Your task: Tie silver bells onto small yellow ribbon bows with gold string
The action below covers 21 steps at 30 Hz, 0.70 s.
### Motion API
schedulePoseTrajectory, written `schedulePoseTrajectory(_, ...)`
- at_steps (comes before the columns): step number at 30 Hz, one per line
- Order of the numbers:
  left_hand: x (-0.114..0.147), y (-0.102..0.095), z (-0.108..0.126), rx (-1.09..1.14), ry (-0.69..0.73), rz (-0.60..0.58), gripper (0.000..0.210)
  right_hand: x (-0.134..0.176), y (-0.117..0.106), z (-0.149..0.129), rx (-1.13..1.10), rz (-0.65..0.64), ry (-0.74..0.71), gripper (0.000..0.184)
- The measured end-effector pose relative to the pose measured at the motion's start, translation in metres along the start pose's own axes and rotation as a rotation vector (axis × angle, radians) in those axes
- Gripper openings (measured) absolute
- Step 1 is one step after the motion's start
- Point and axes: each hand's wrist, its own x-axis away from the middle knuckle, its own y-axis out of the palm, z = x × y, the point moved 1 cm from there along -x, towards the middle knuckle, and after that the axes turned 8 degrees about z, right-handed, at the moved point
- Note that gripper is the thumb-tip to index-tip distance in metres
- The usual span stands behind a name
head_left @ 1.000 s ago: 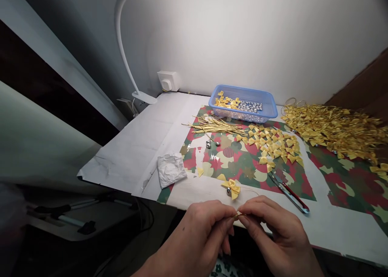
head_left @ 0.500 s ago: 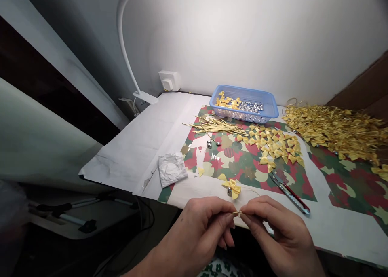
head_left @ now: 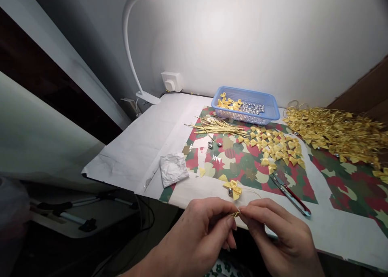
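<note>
Head view, bow (head_left: 235, 187) on papered table (head_left: 127, 147), lit lamp (head_left: 127, 46)

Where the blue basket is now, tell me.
Right of centre in the head view, the blue basket stands at the back of the table, by the wall, behind the gold cords and left of the gold heap.

Shows yellow on the ribbon bow (head_left: 235, 186), silver on its jingle bell (head_left: 230, 191), gold along the bundled cords (head_left: 223, 126), pale blue on the plastic basket (head_left: 257, 98); camouflage-like patches of red, green, cream across the sheet (head_left: 232, 163); green florets on white fabric (head_left: 220, 269).
</note>
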Motion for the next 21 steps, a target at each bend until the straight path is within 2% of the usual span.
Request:
schedulePoseTrajectory(9, -0.004, 0.003, -0.007, 0.135, -0.009, 0.035, 0.024, 0.000, 0.004, 0.002, -0.014, 0.010, -0.004, 0.031)
schedulePoseTrajectory(11, -0.006, 0.004, -0.008, 0.176, -0.009, 0.060, 0.026, -0.001, 0.005, 0.001, -0.048, 0.025, 0.038, 0.028)
schedulePoseTrajectory(13, -0.008, 0.003, -0.009, 0.196, -0.027, 0.079, 0.028, -0.002, 0.004, 0.003, -0.118, 0.046, 0.149, 0.022)
schedulePoseTrajectory(16, -0.008, 0.000, -0.009, 0.205, -0.072, 0.066, 0.029, -0.003, 0.000, 0.011, -0.264, 0.065, 0.430, 0.016)
schedulePoseTrajectory(19, -0.009, -0.007, -0.010, 0.170, -0.102, 0.065, 0.028, -0.004, -0.005, 0.022, -0.426, 0.091, 0.711, 0.021)
schedulePoseTrajectory(21, -0.010, -0.012, -0.011, 0.085, -0.079, 0.116, 0.025, -0.004, -0.008, 0.027, -0.562, 0.125, 0.845, 0.026)
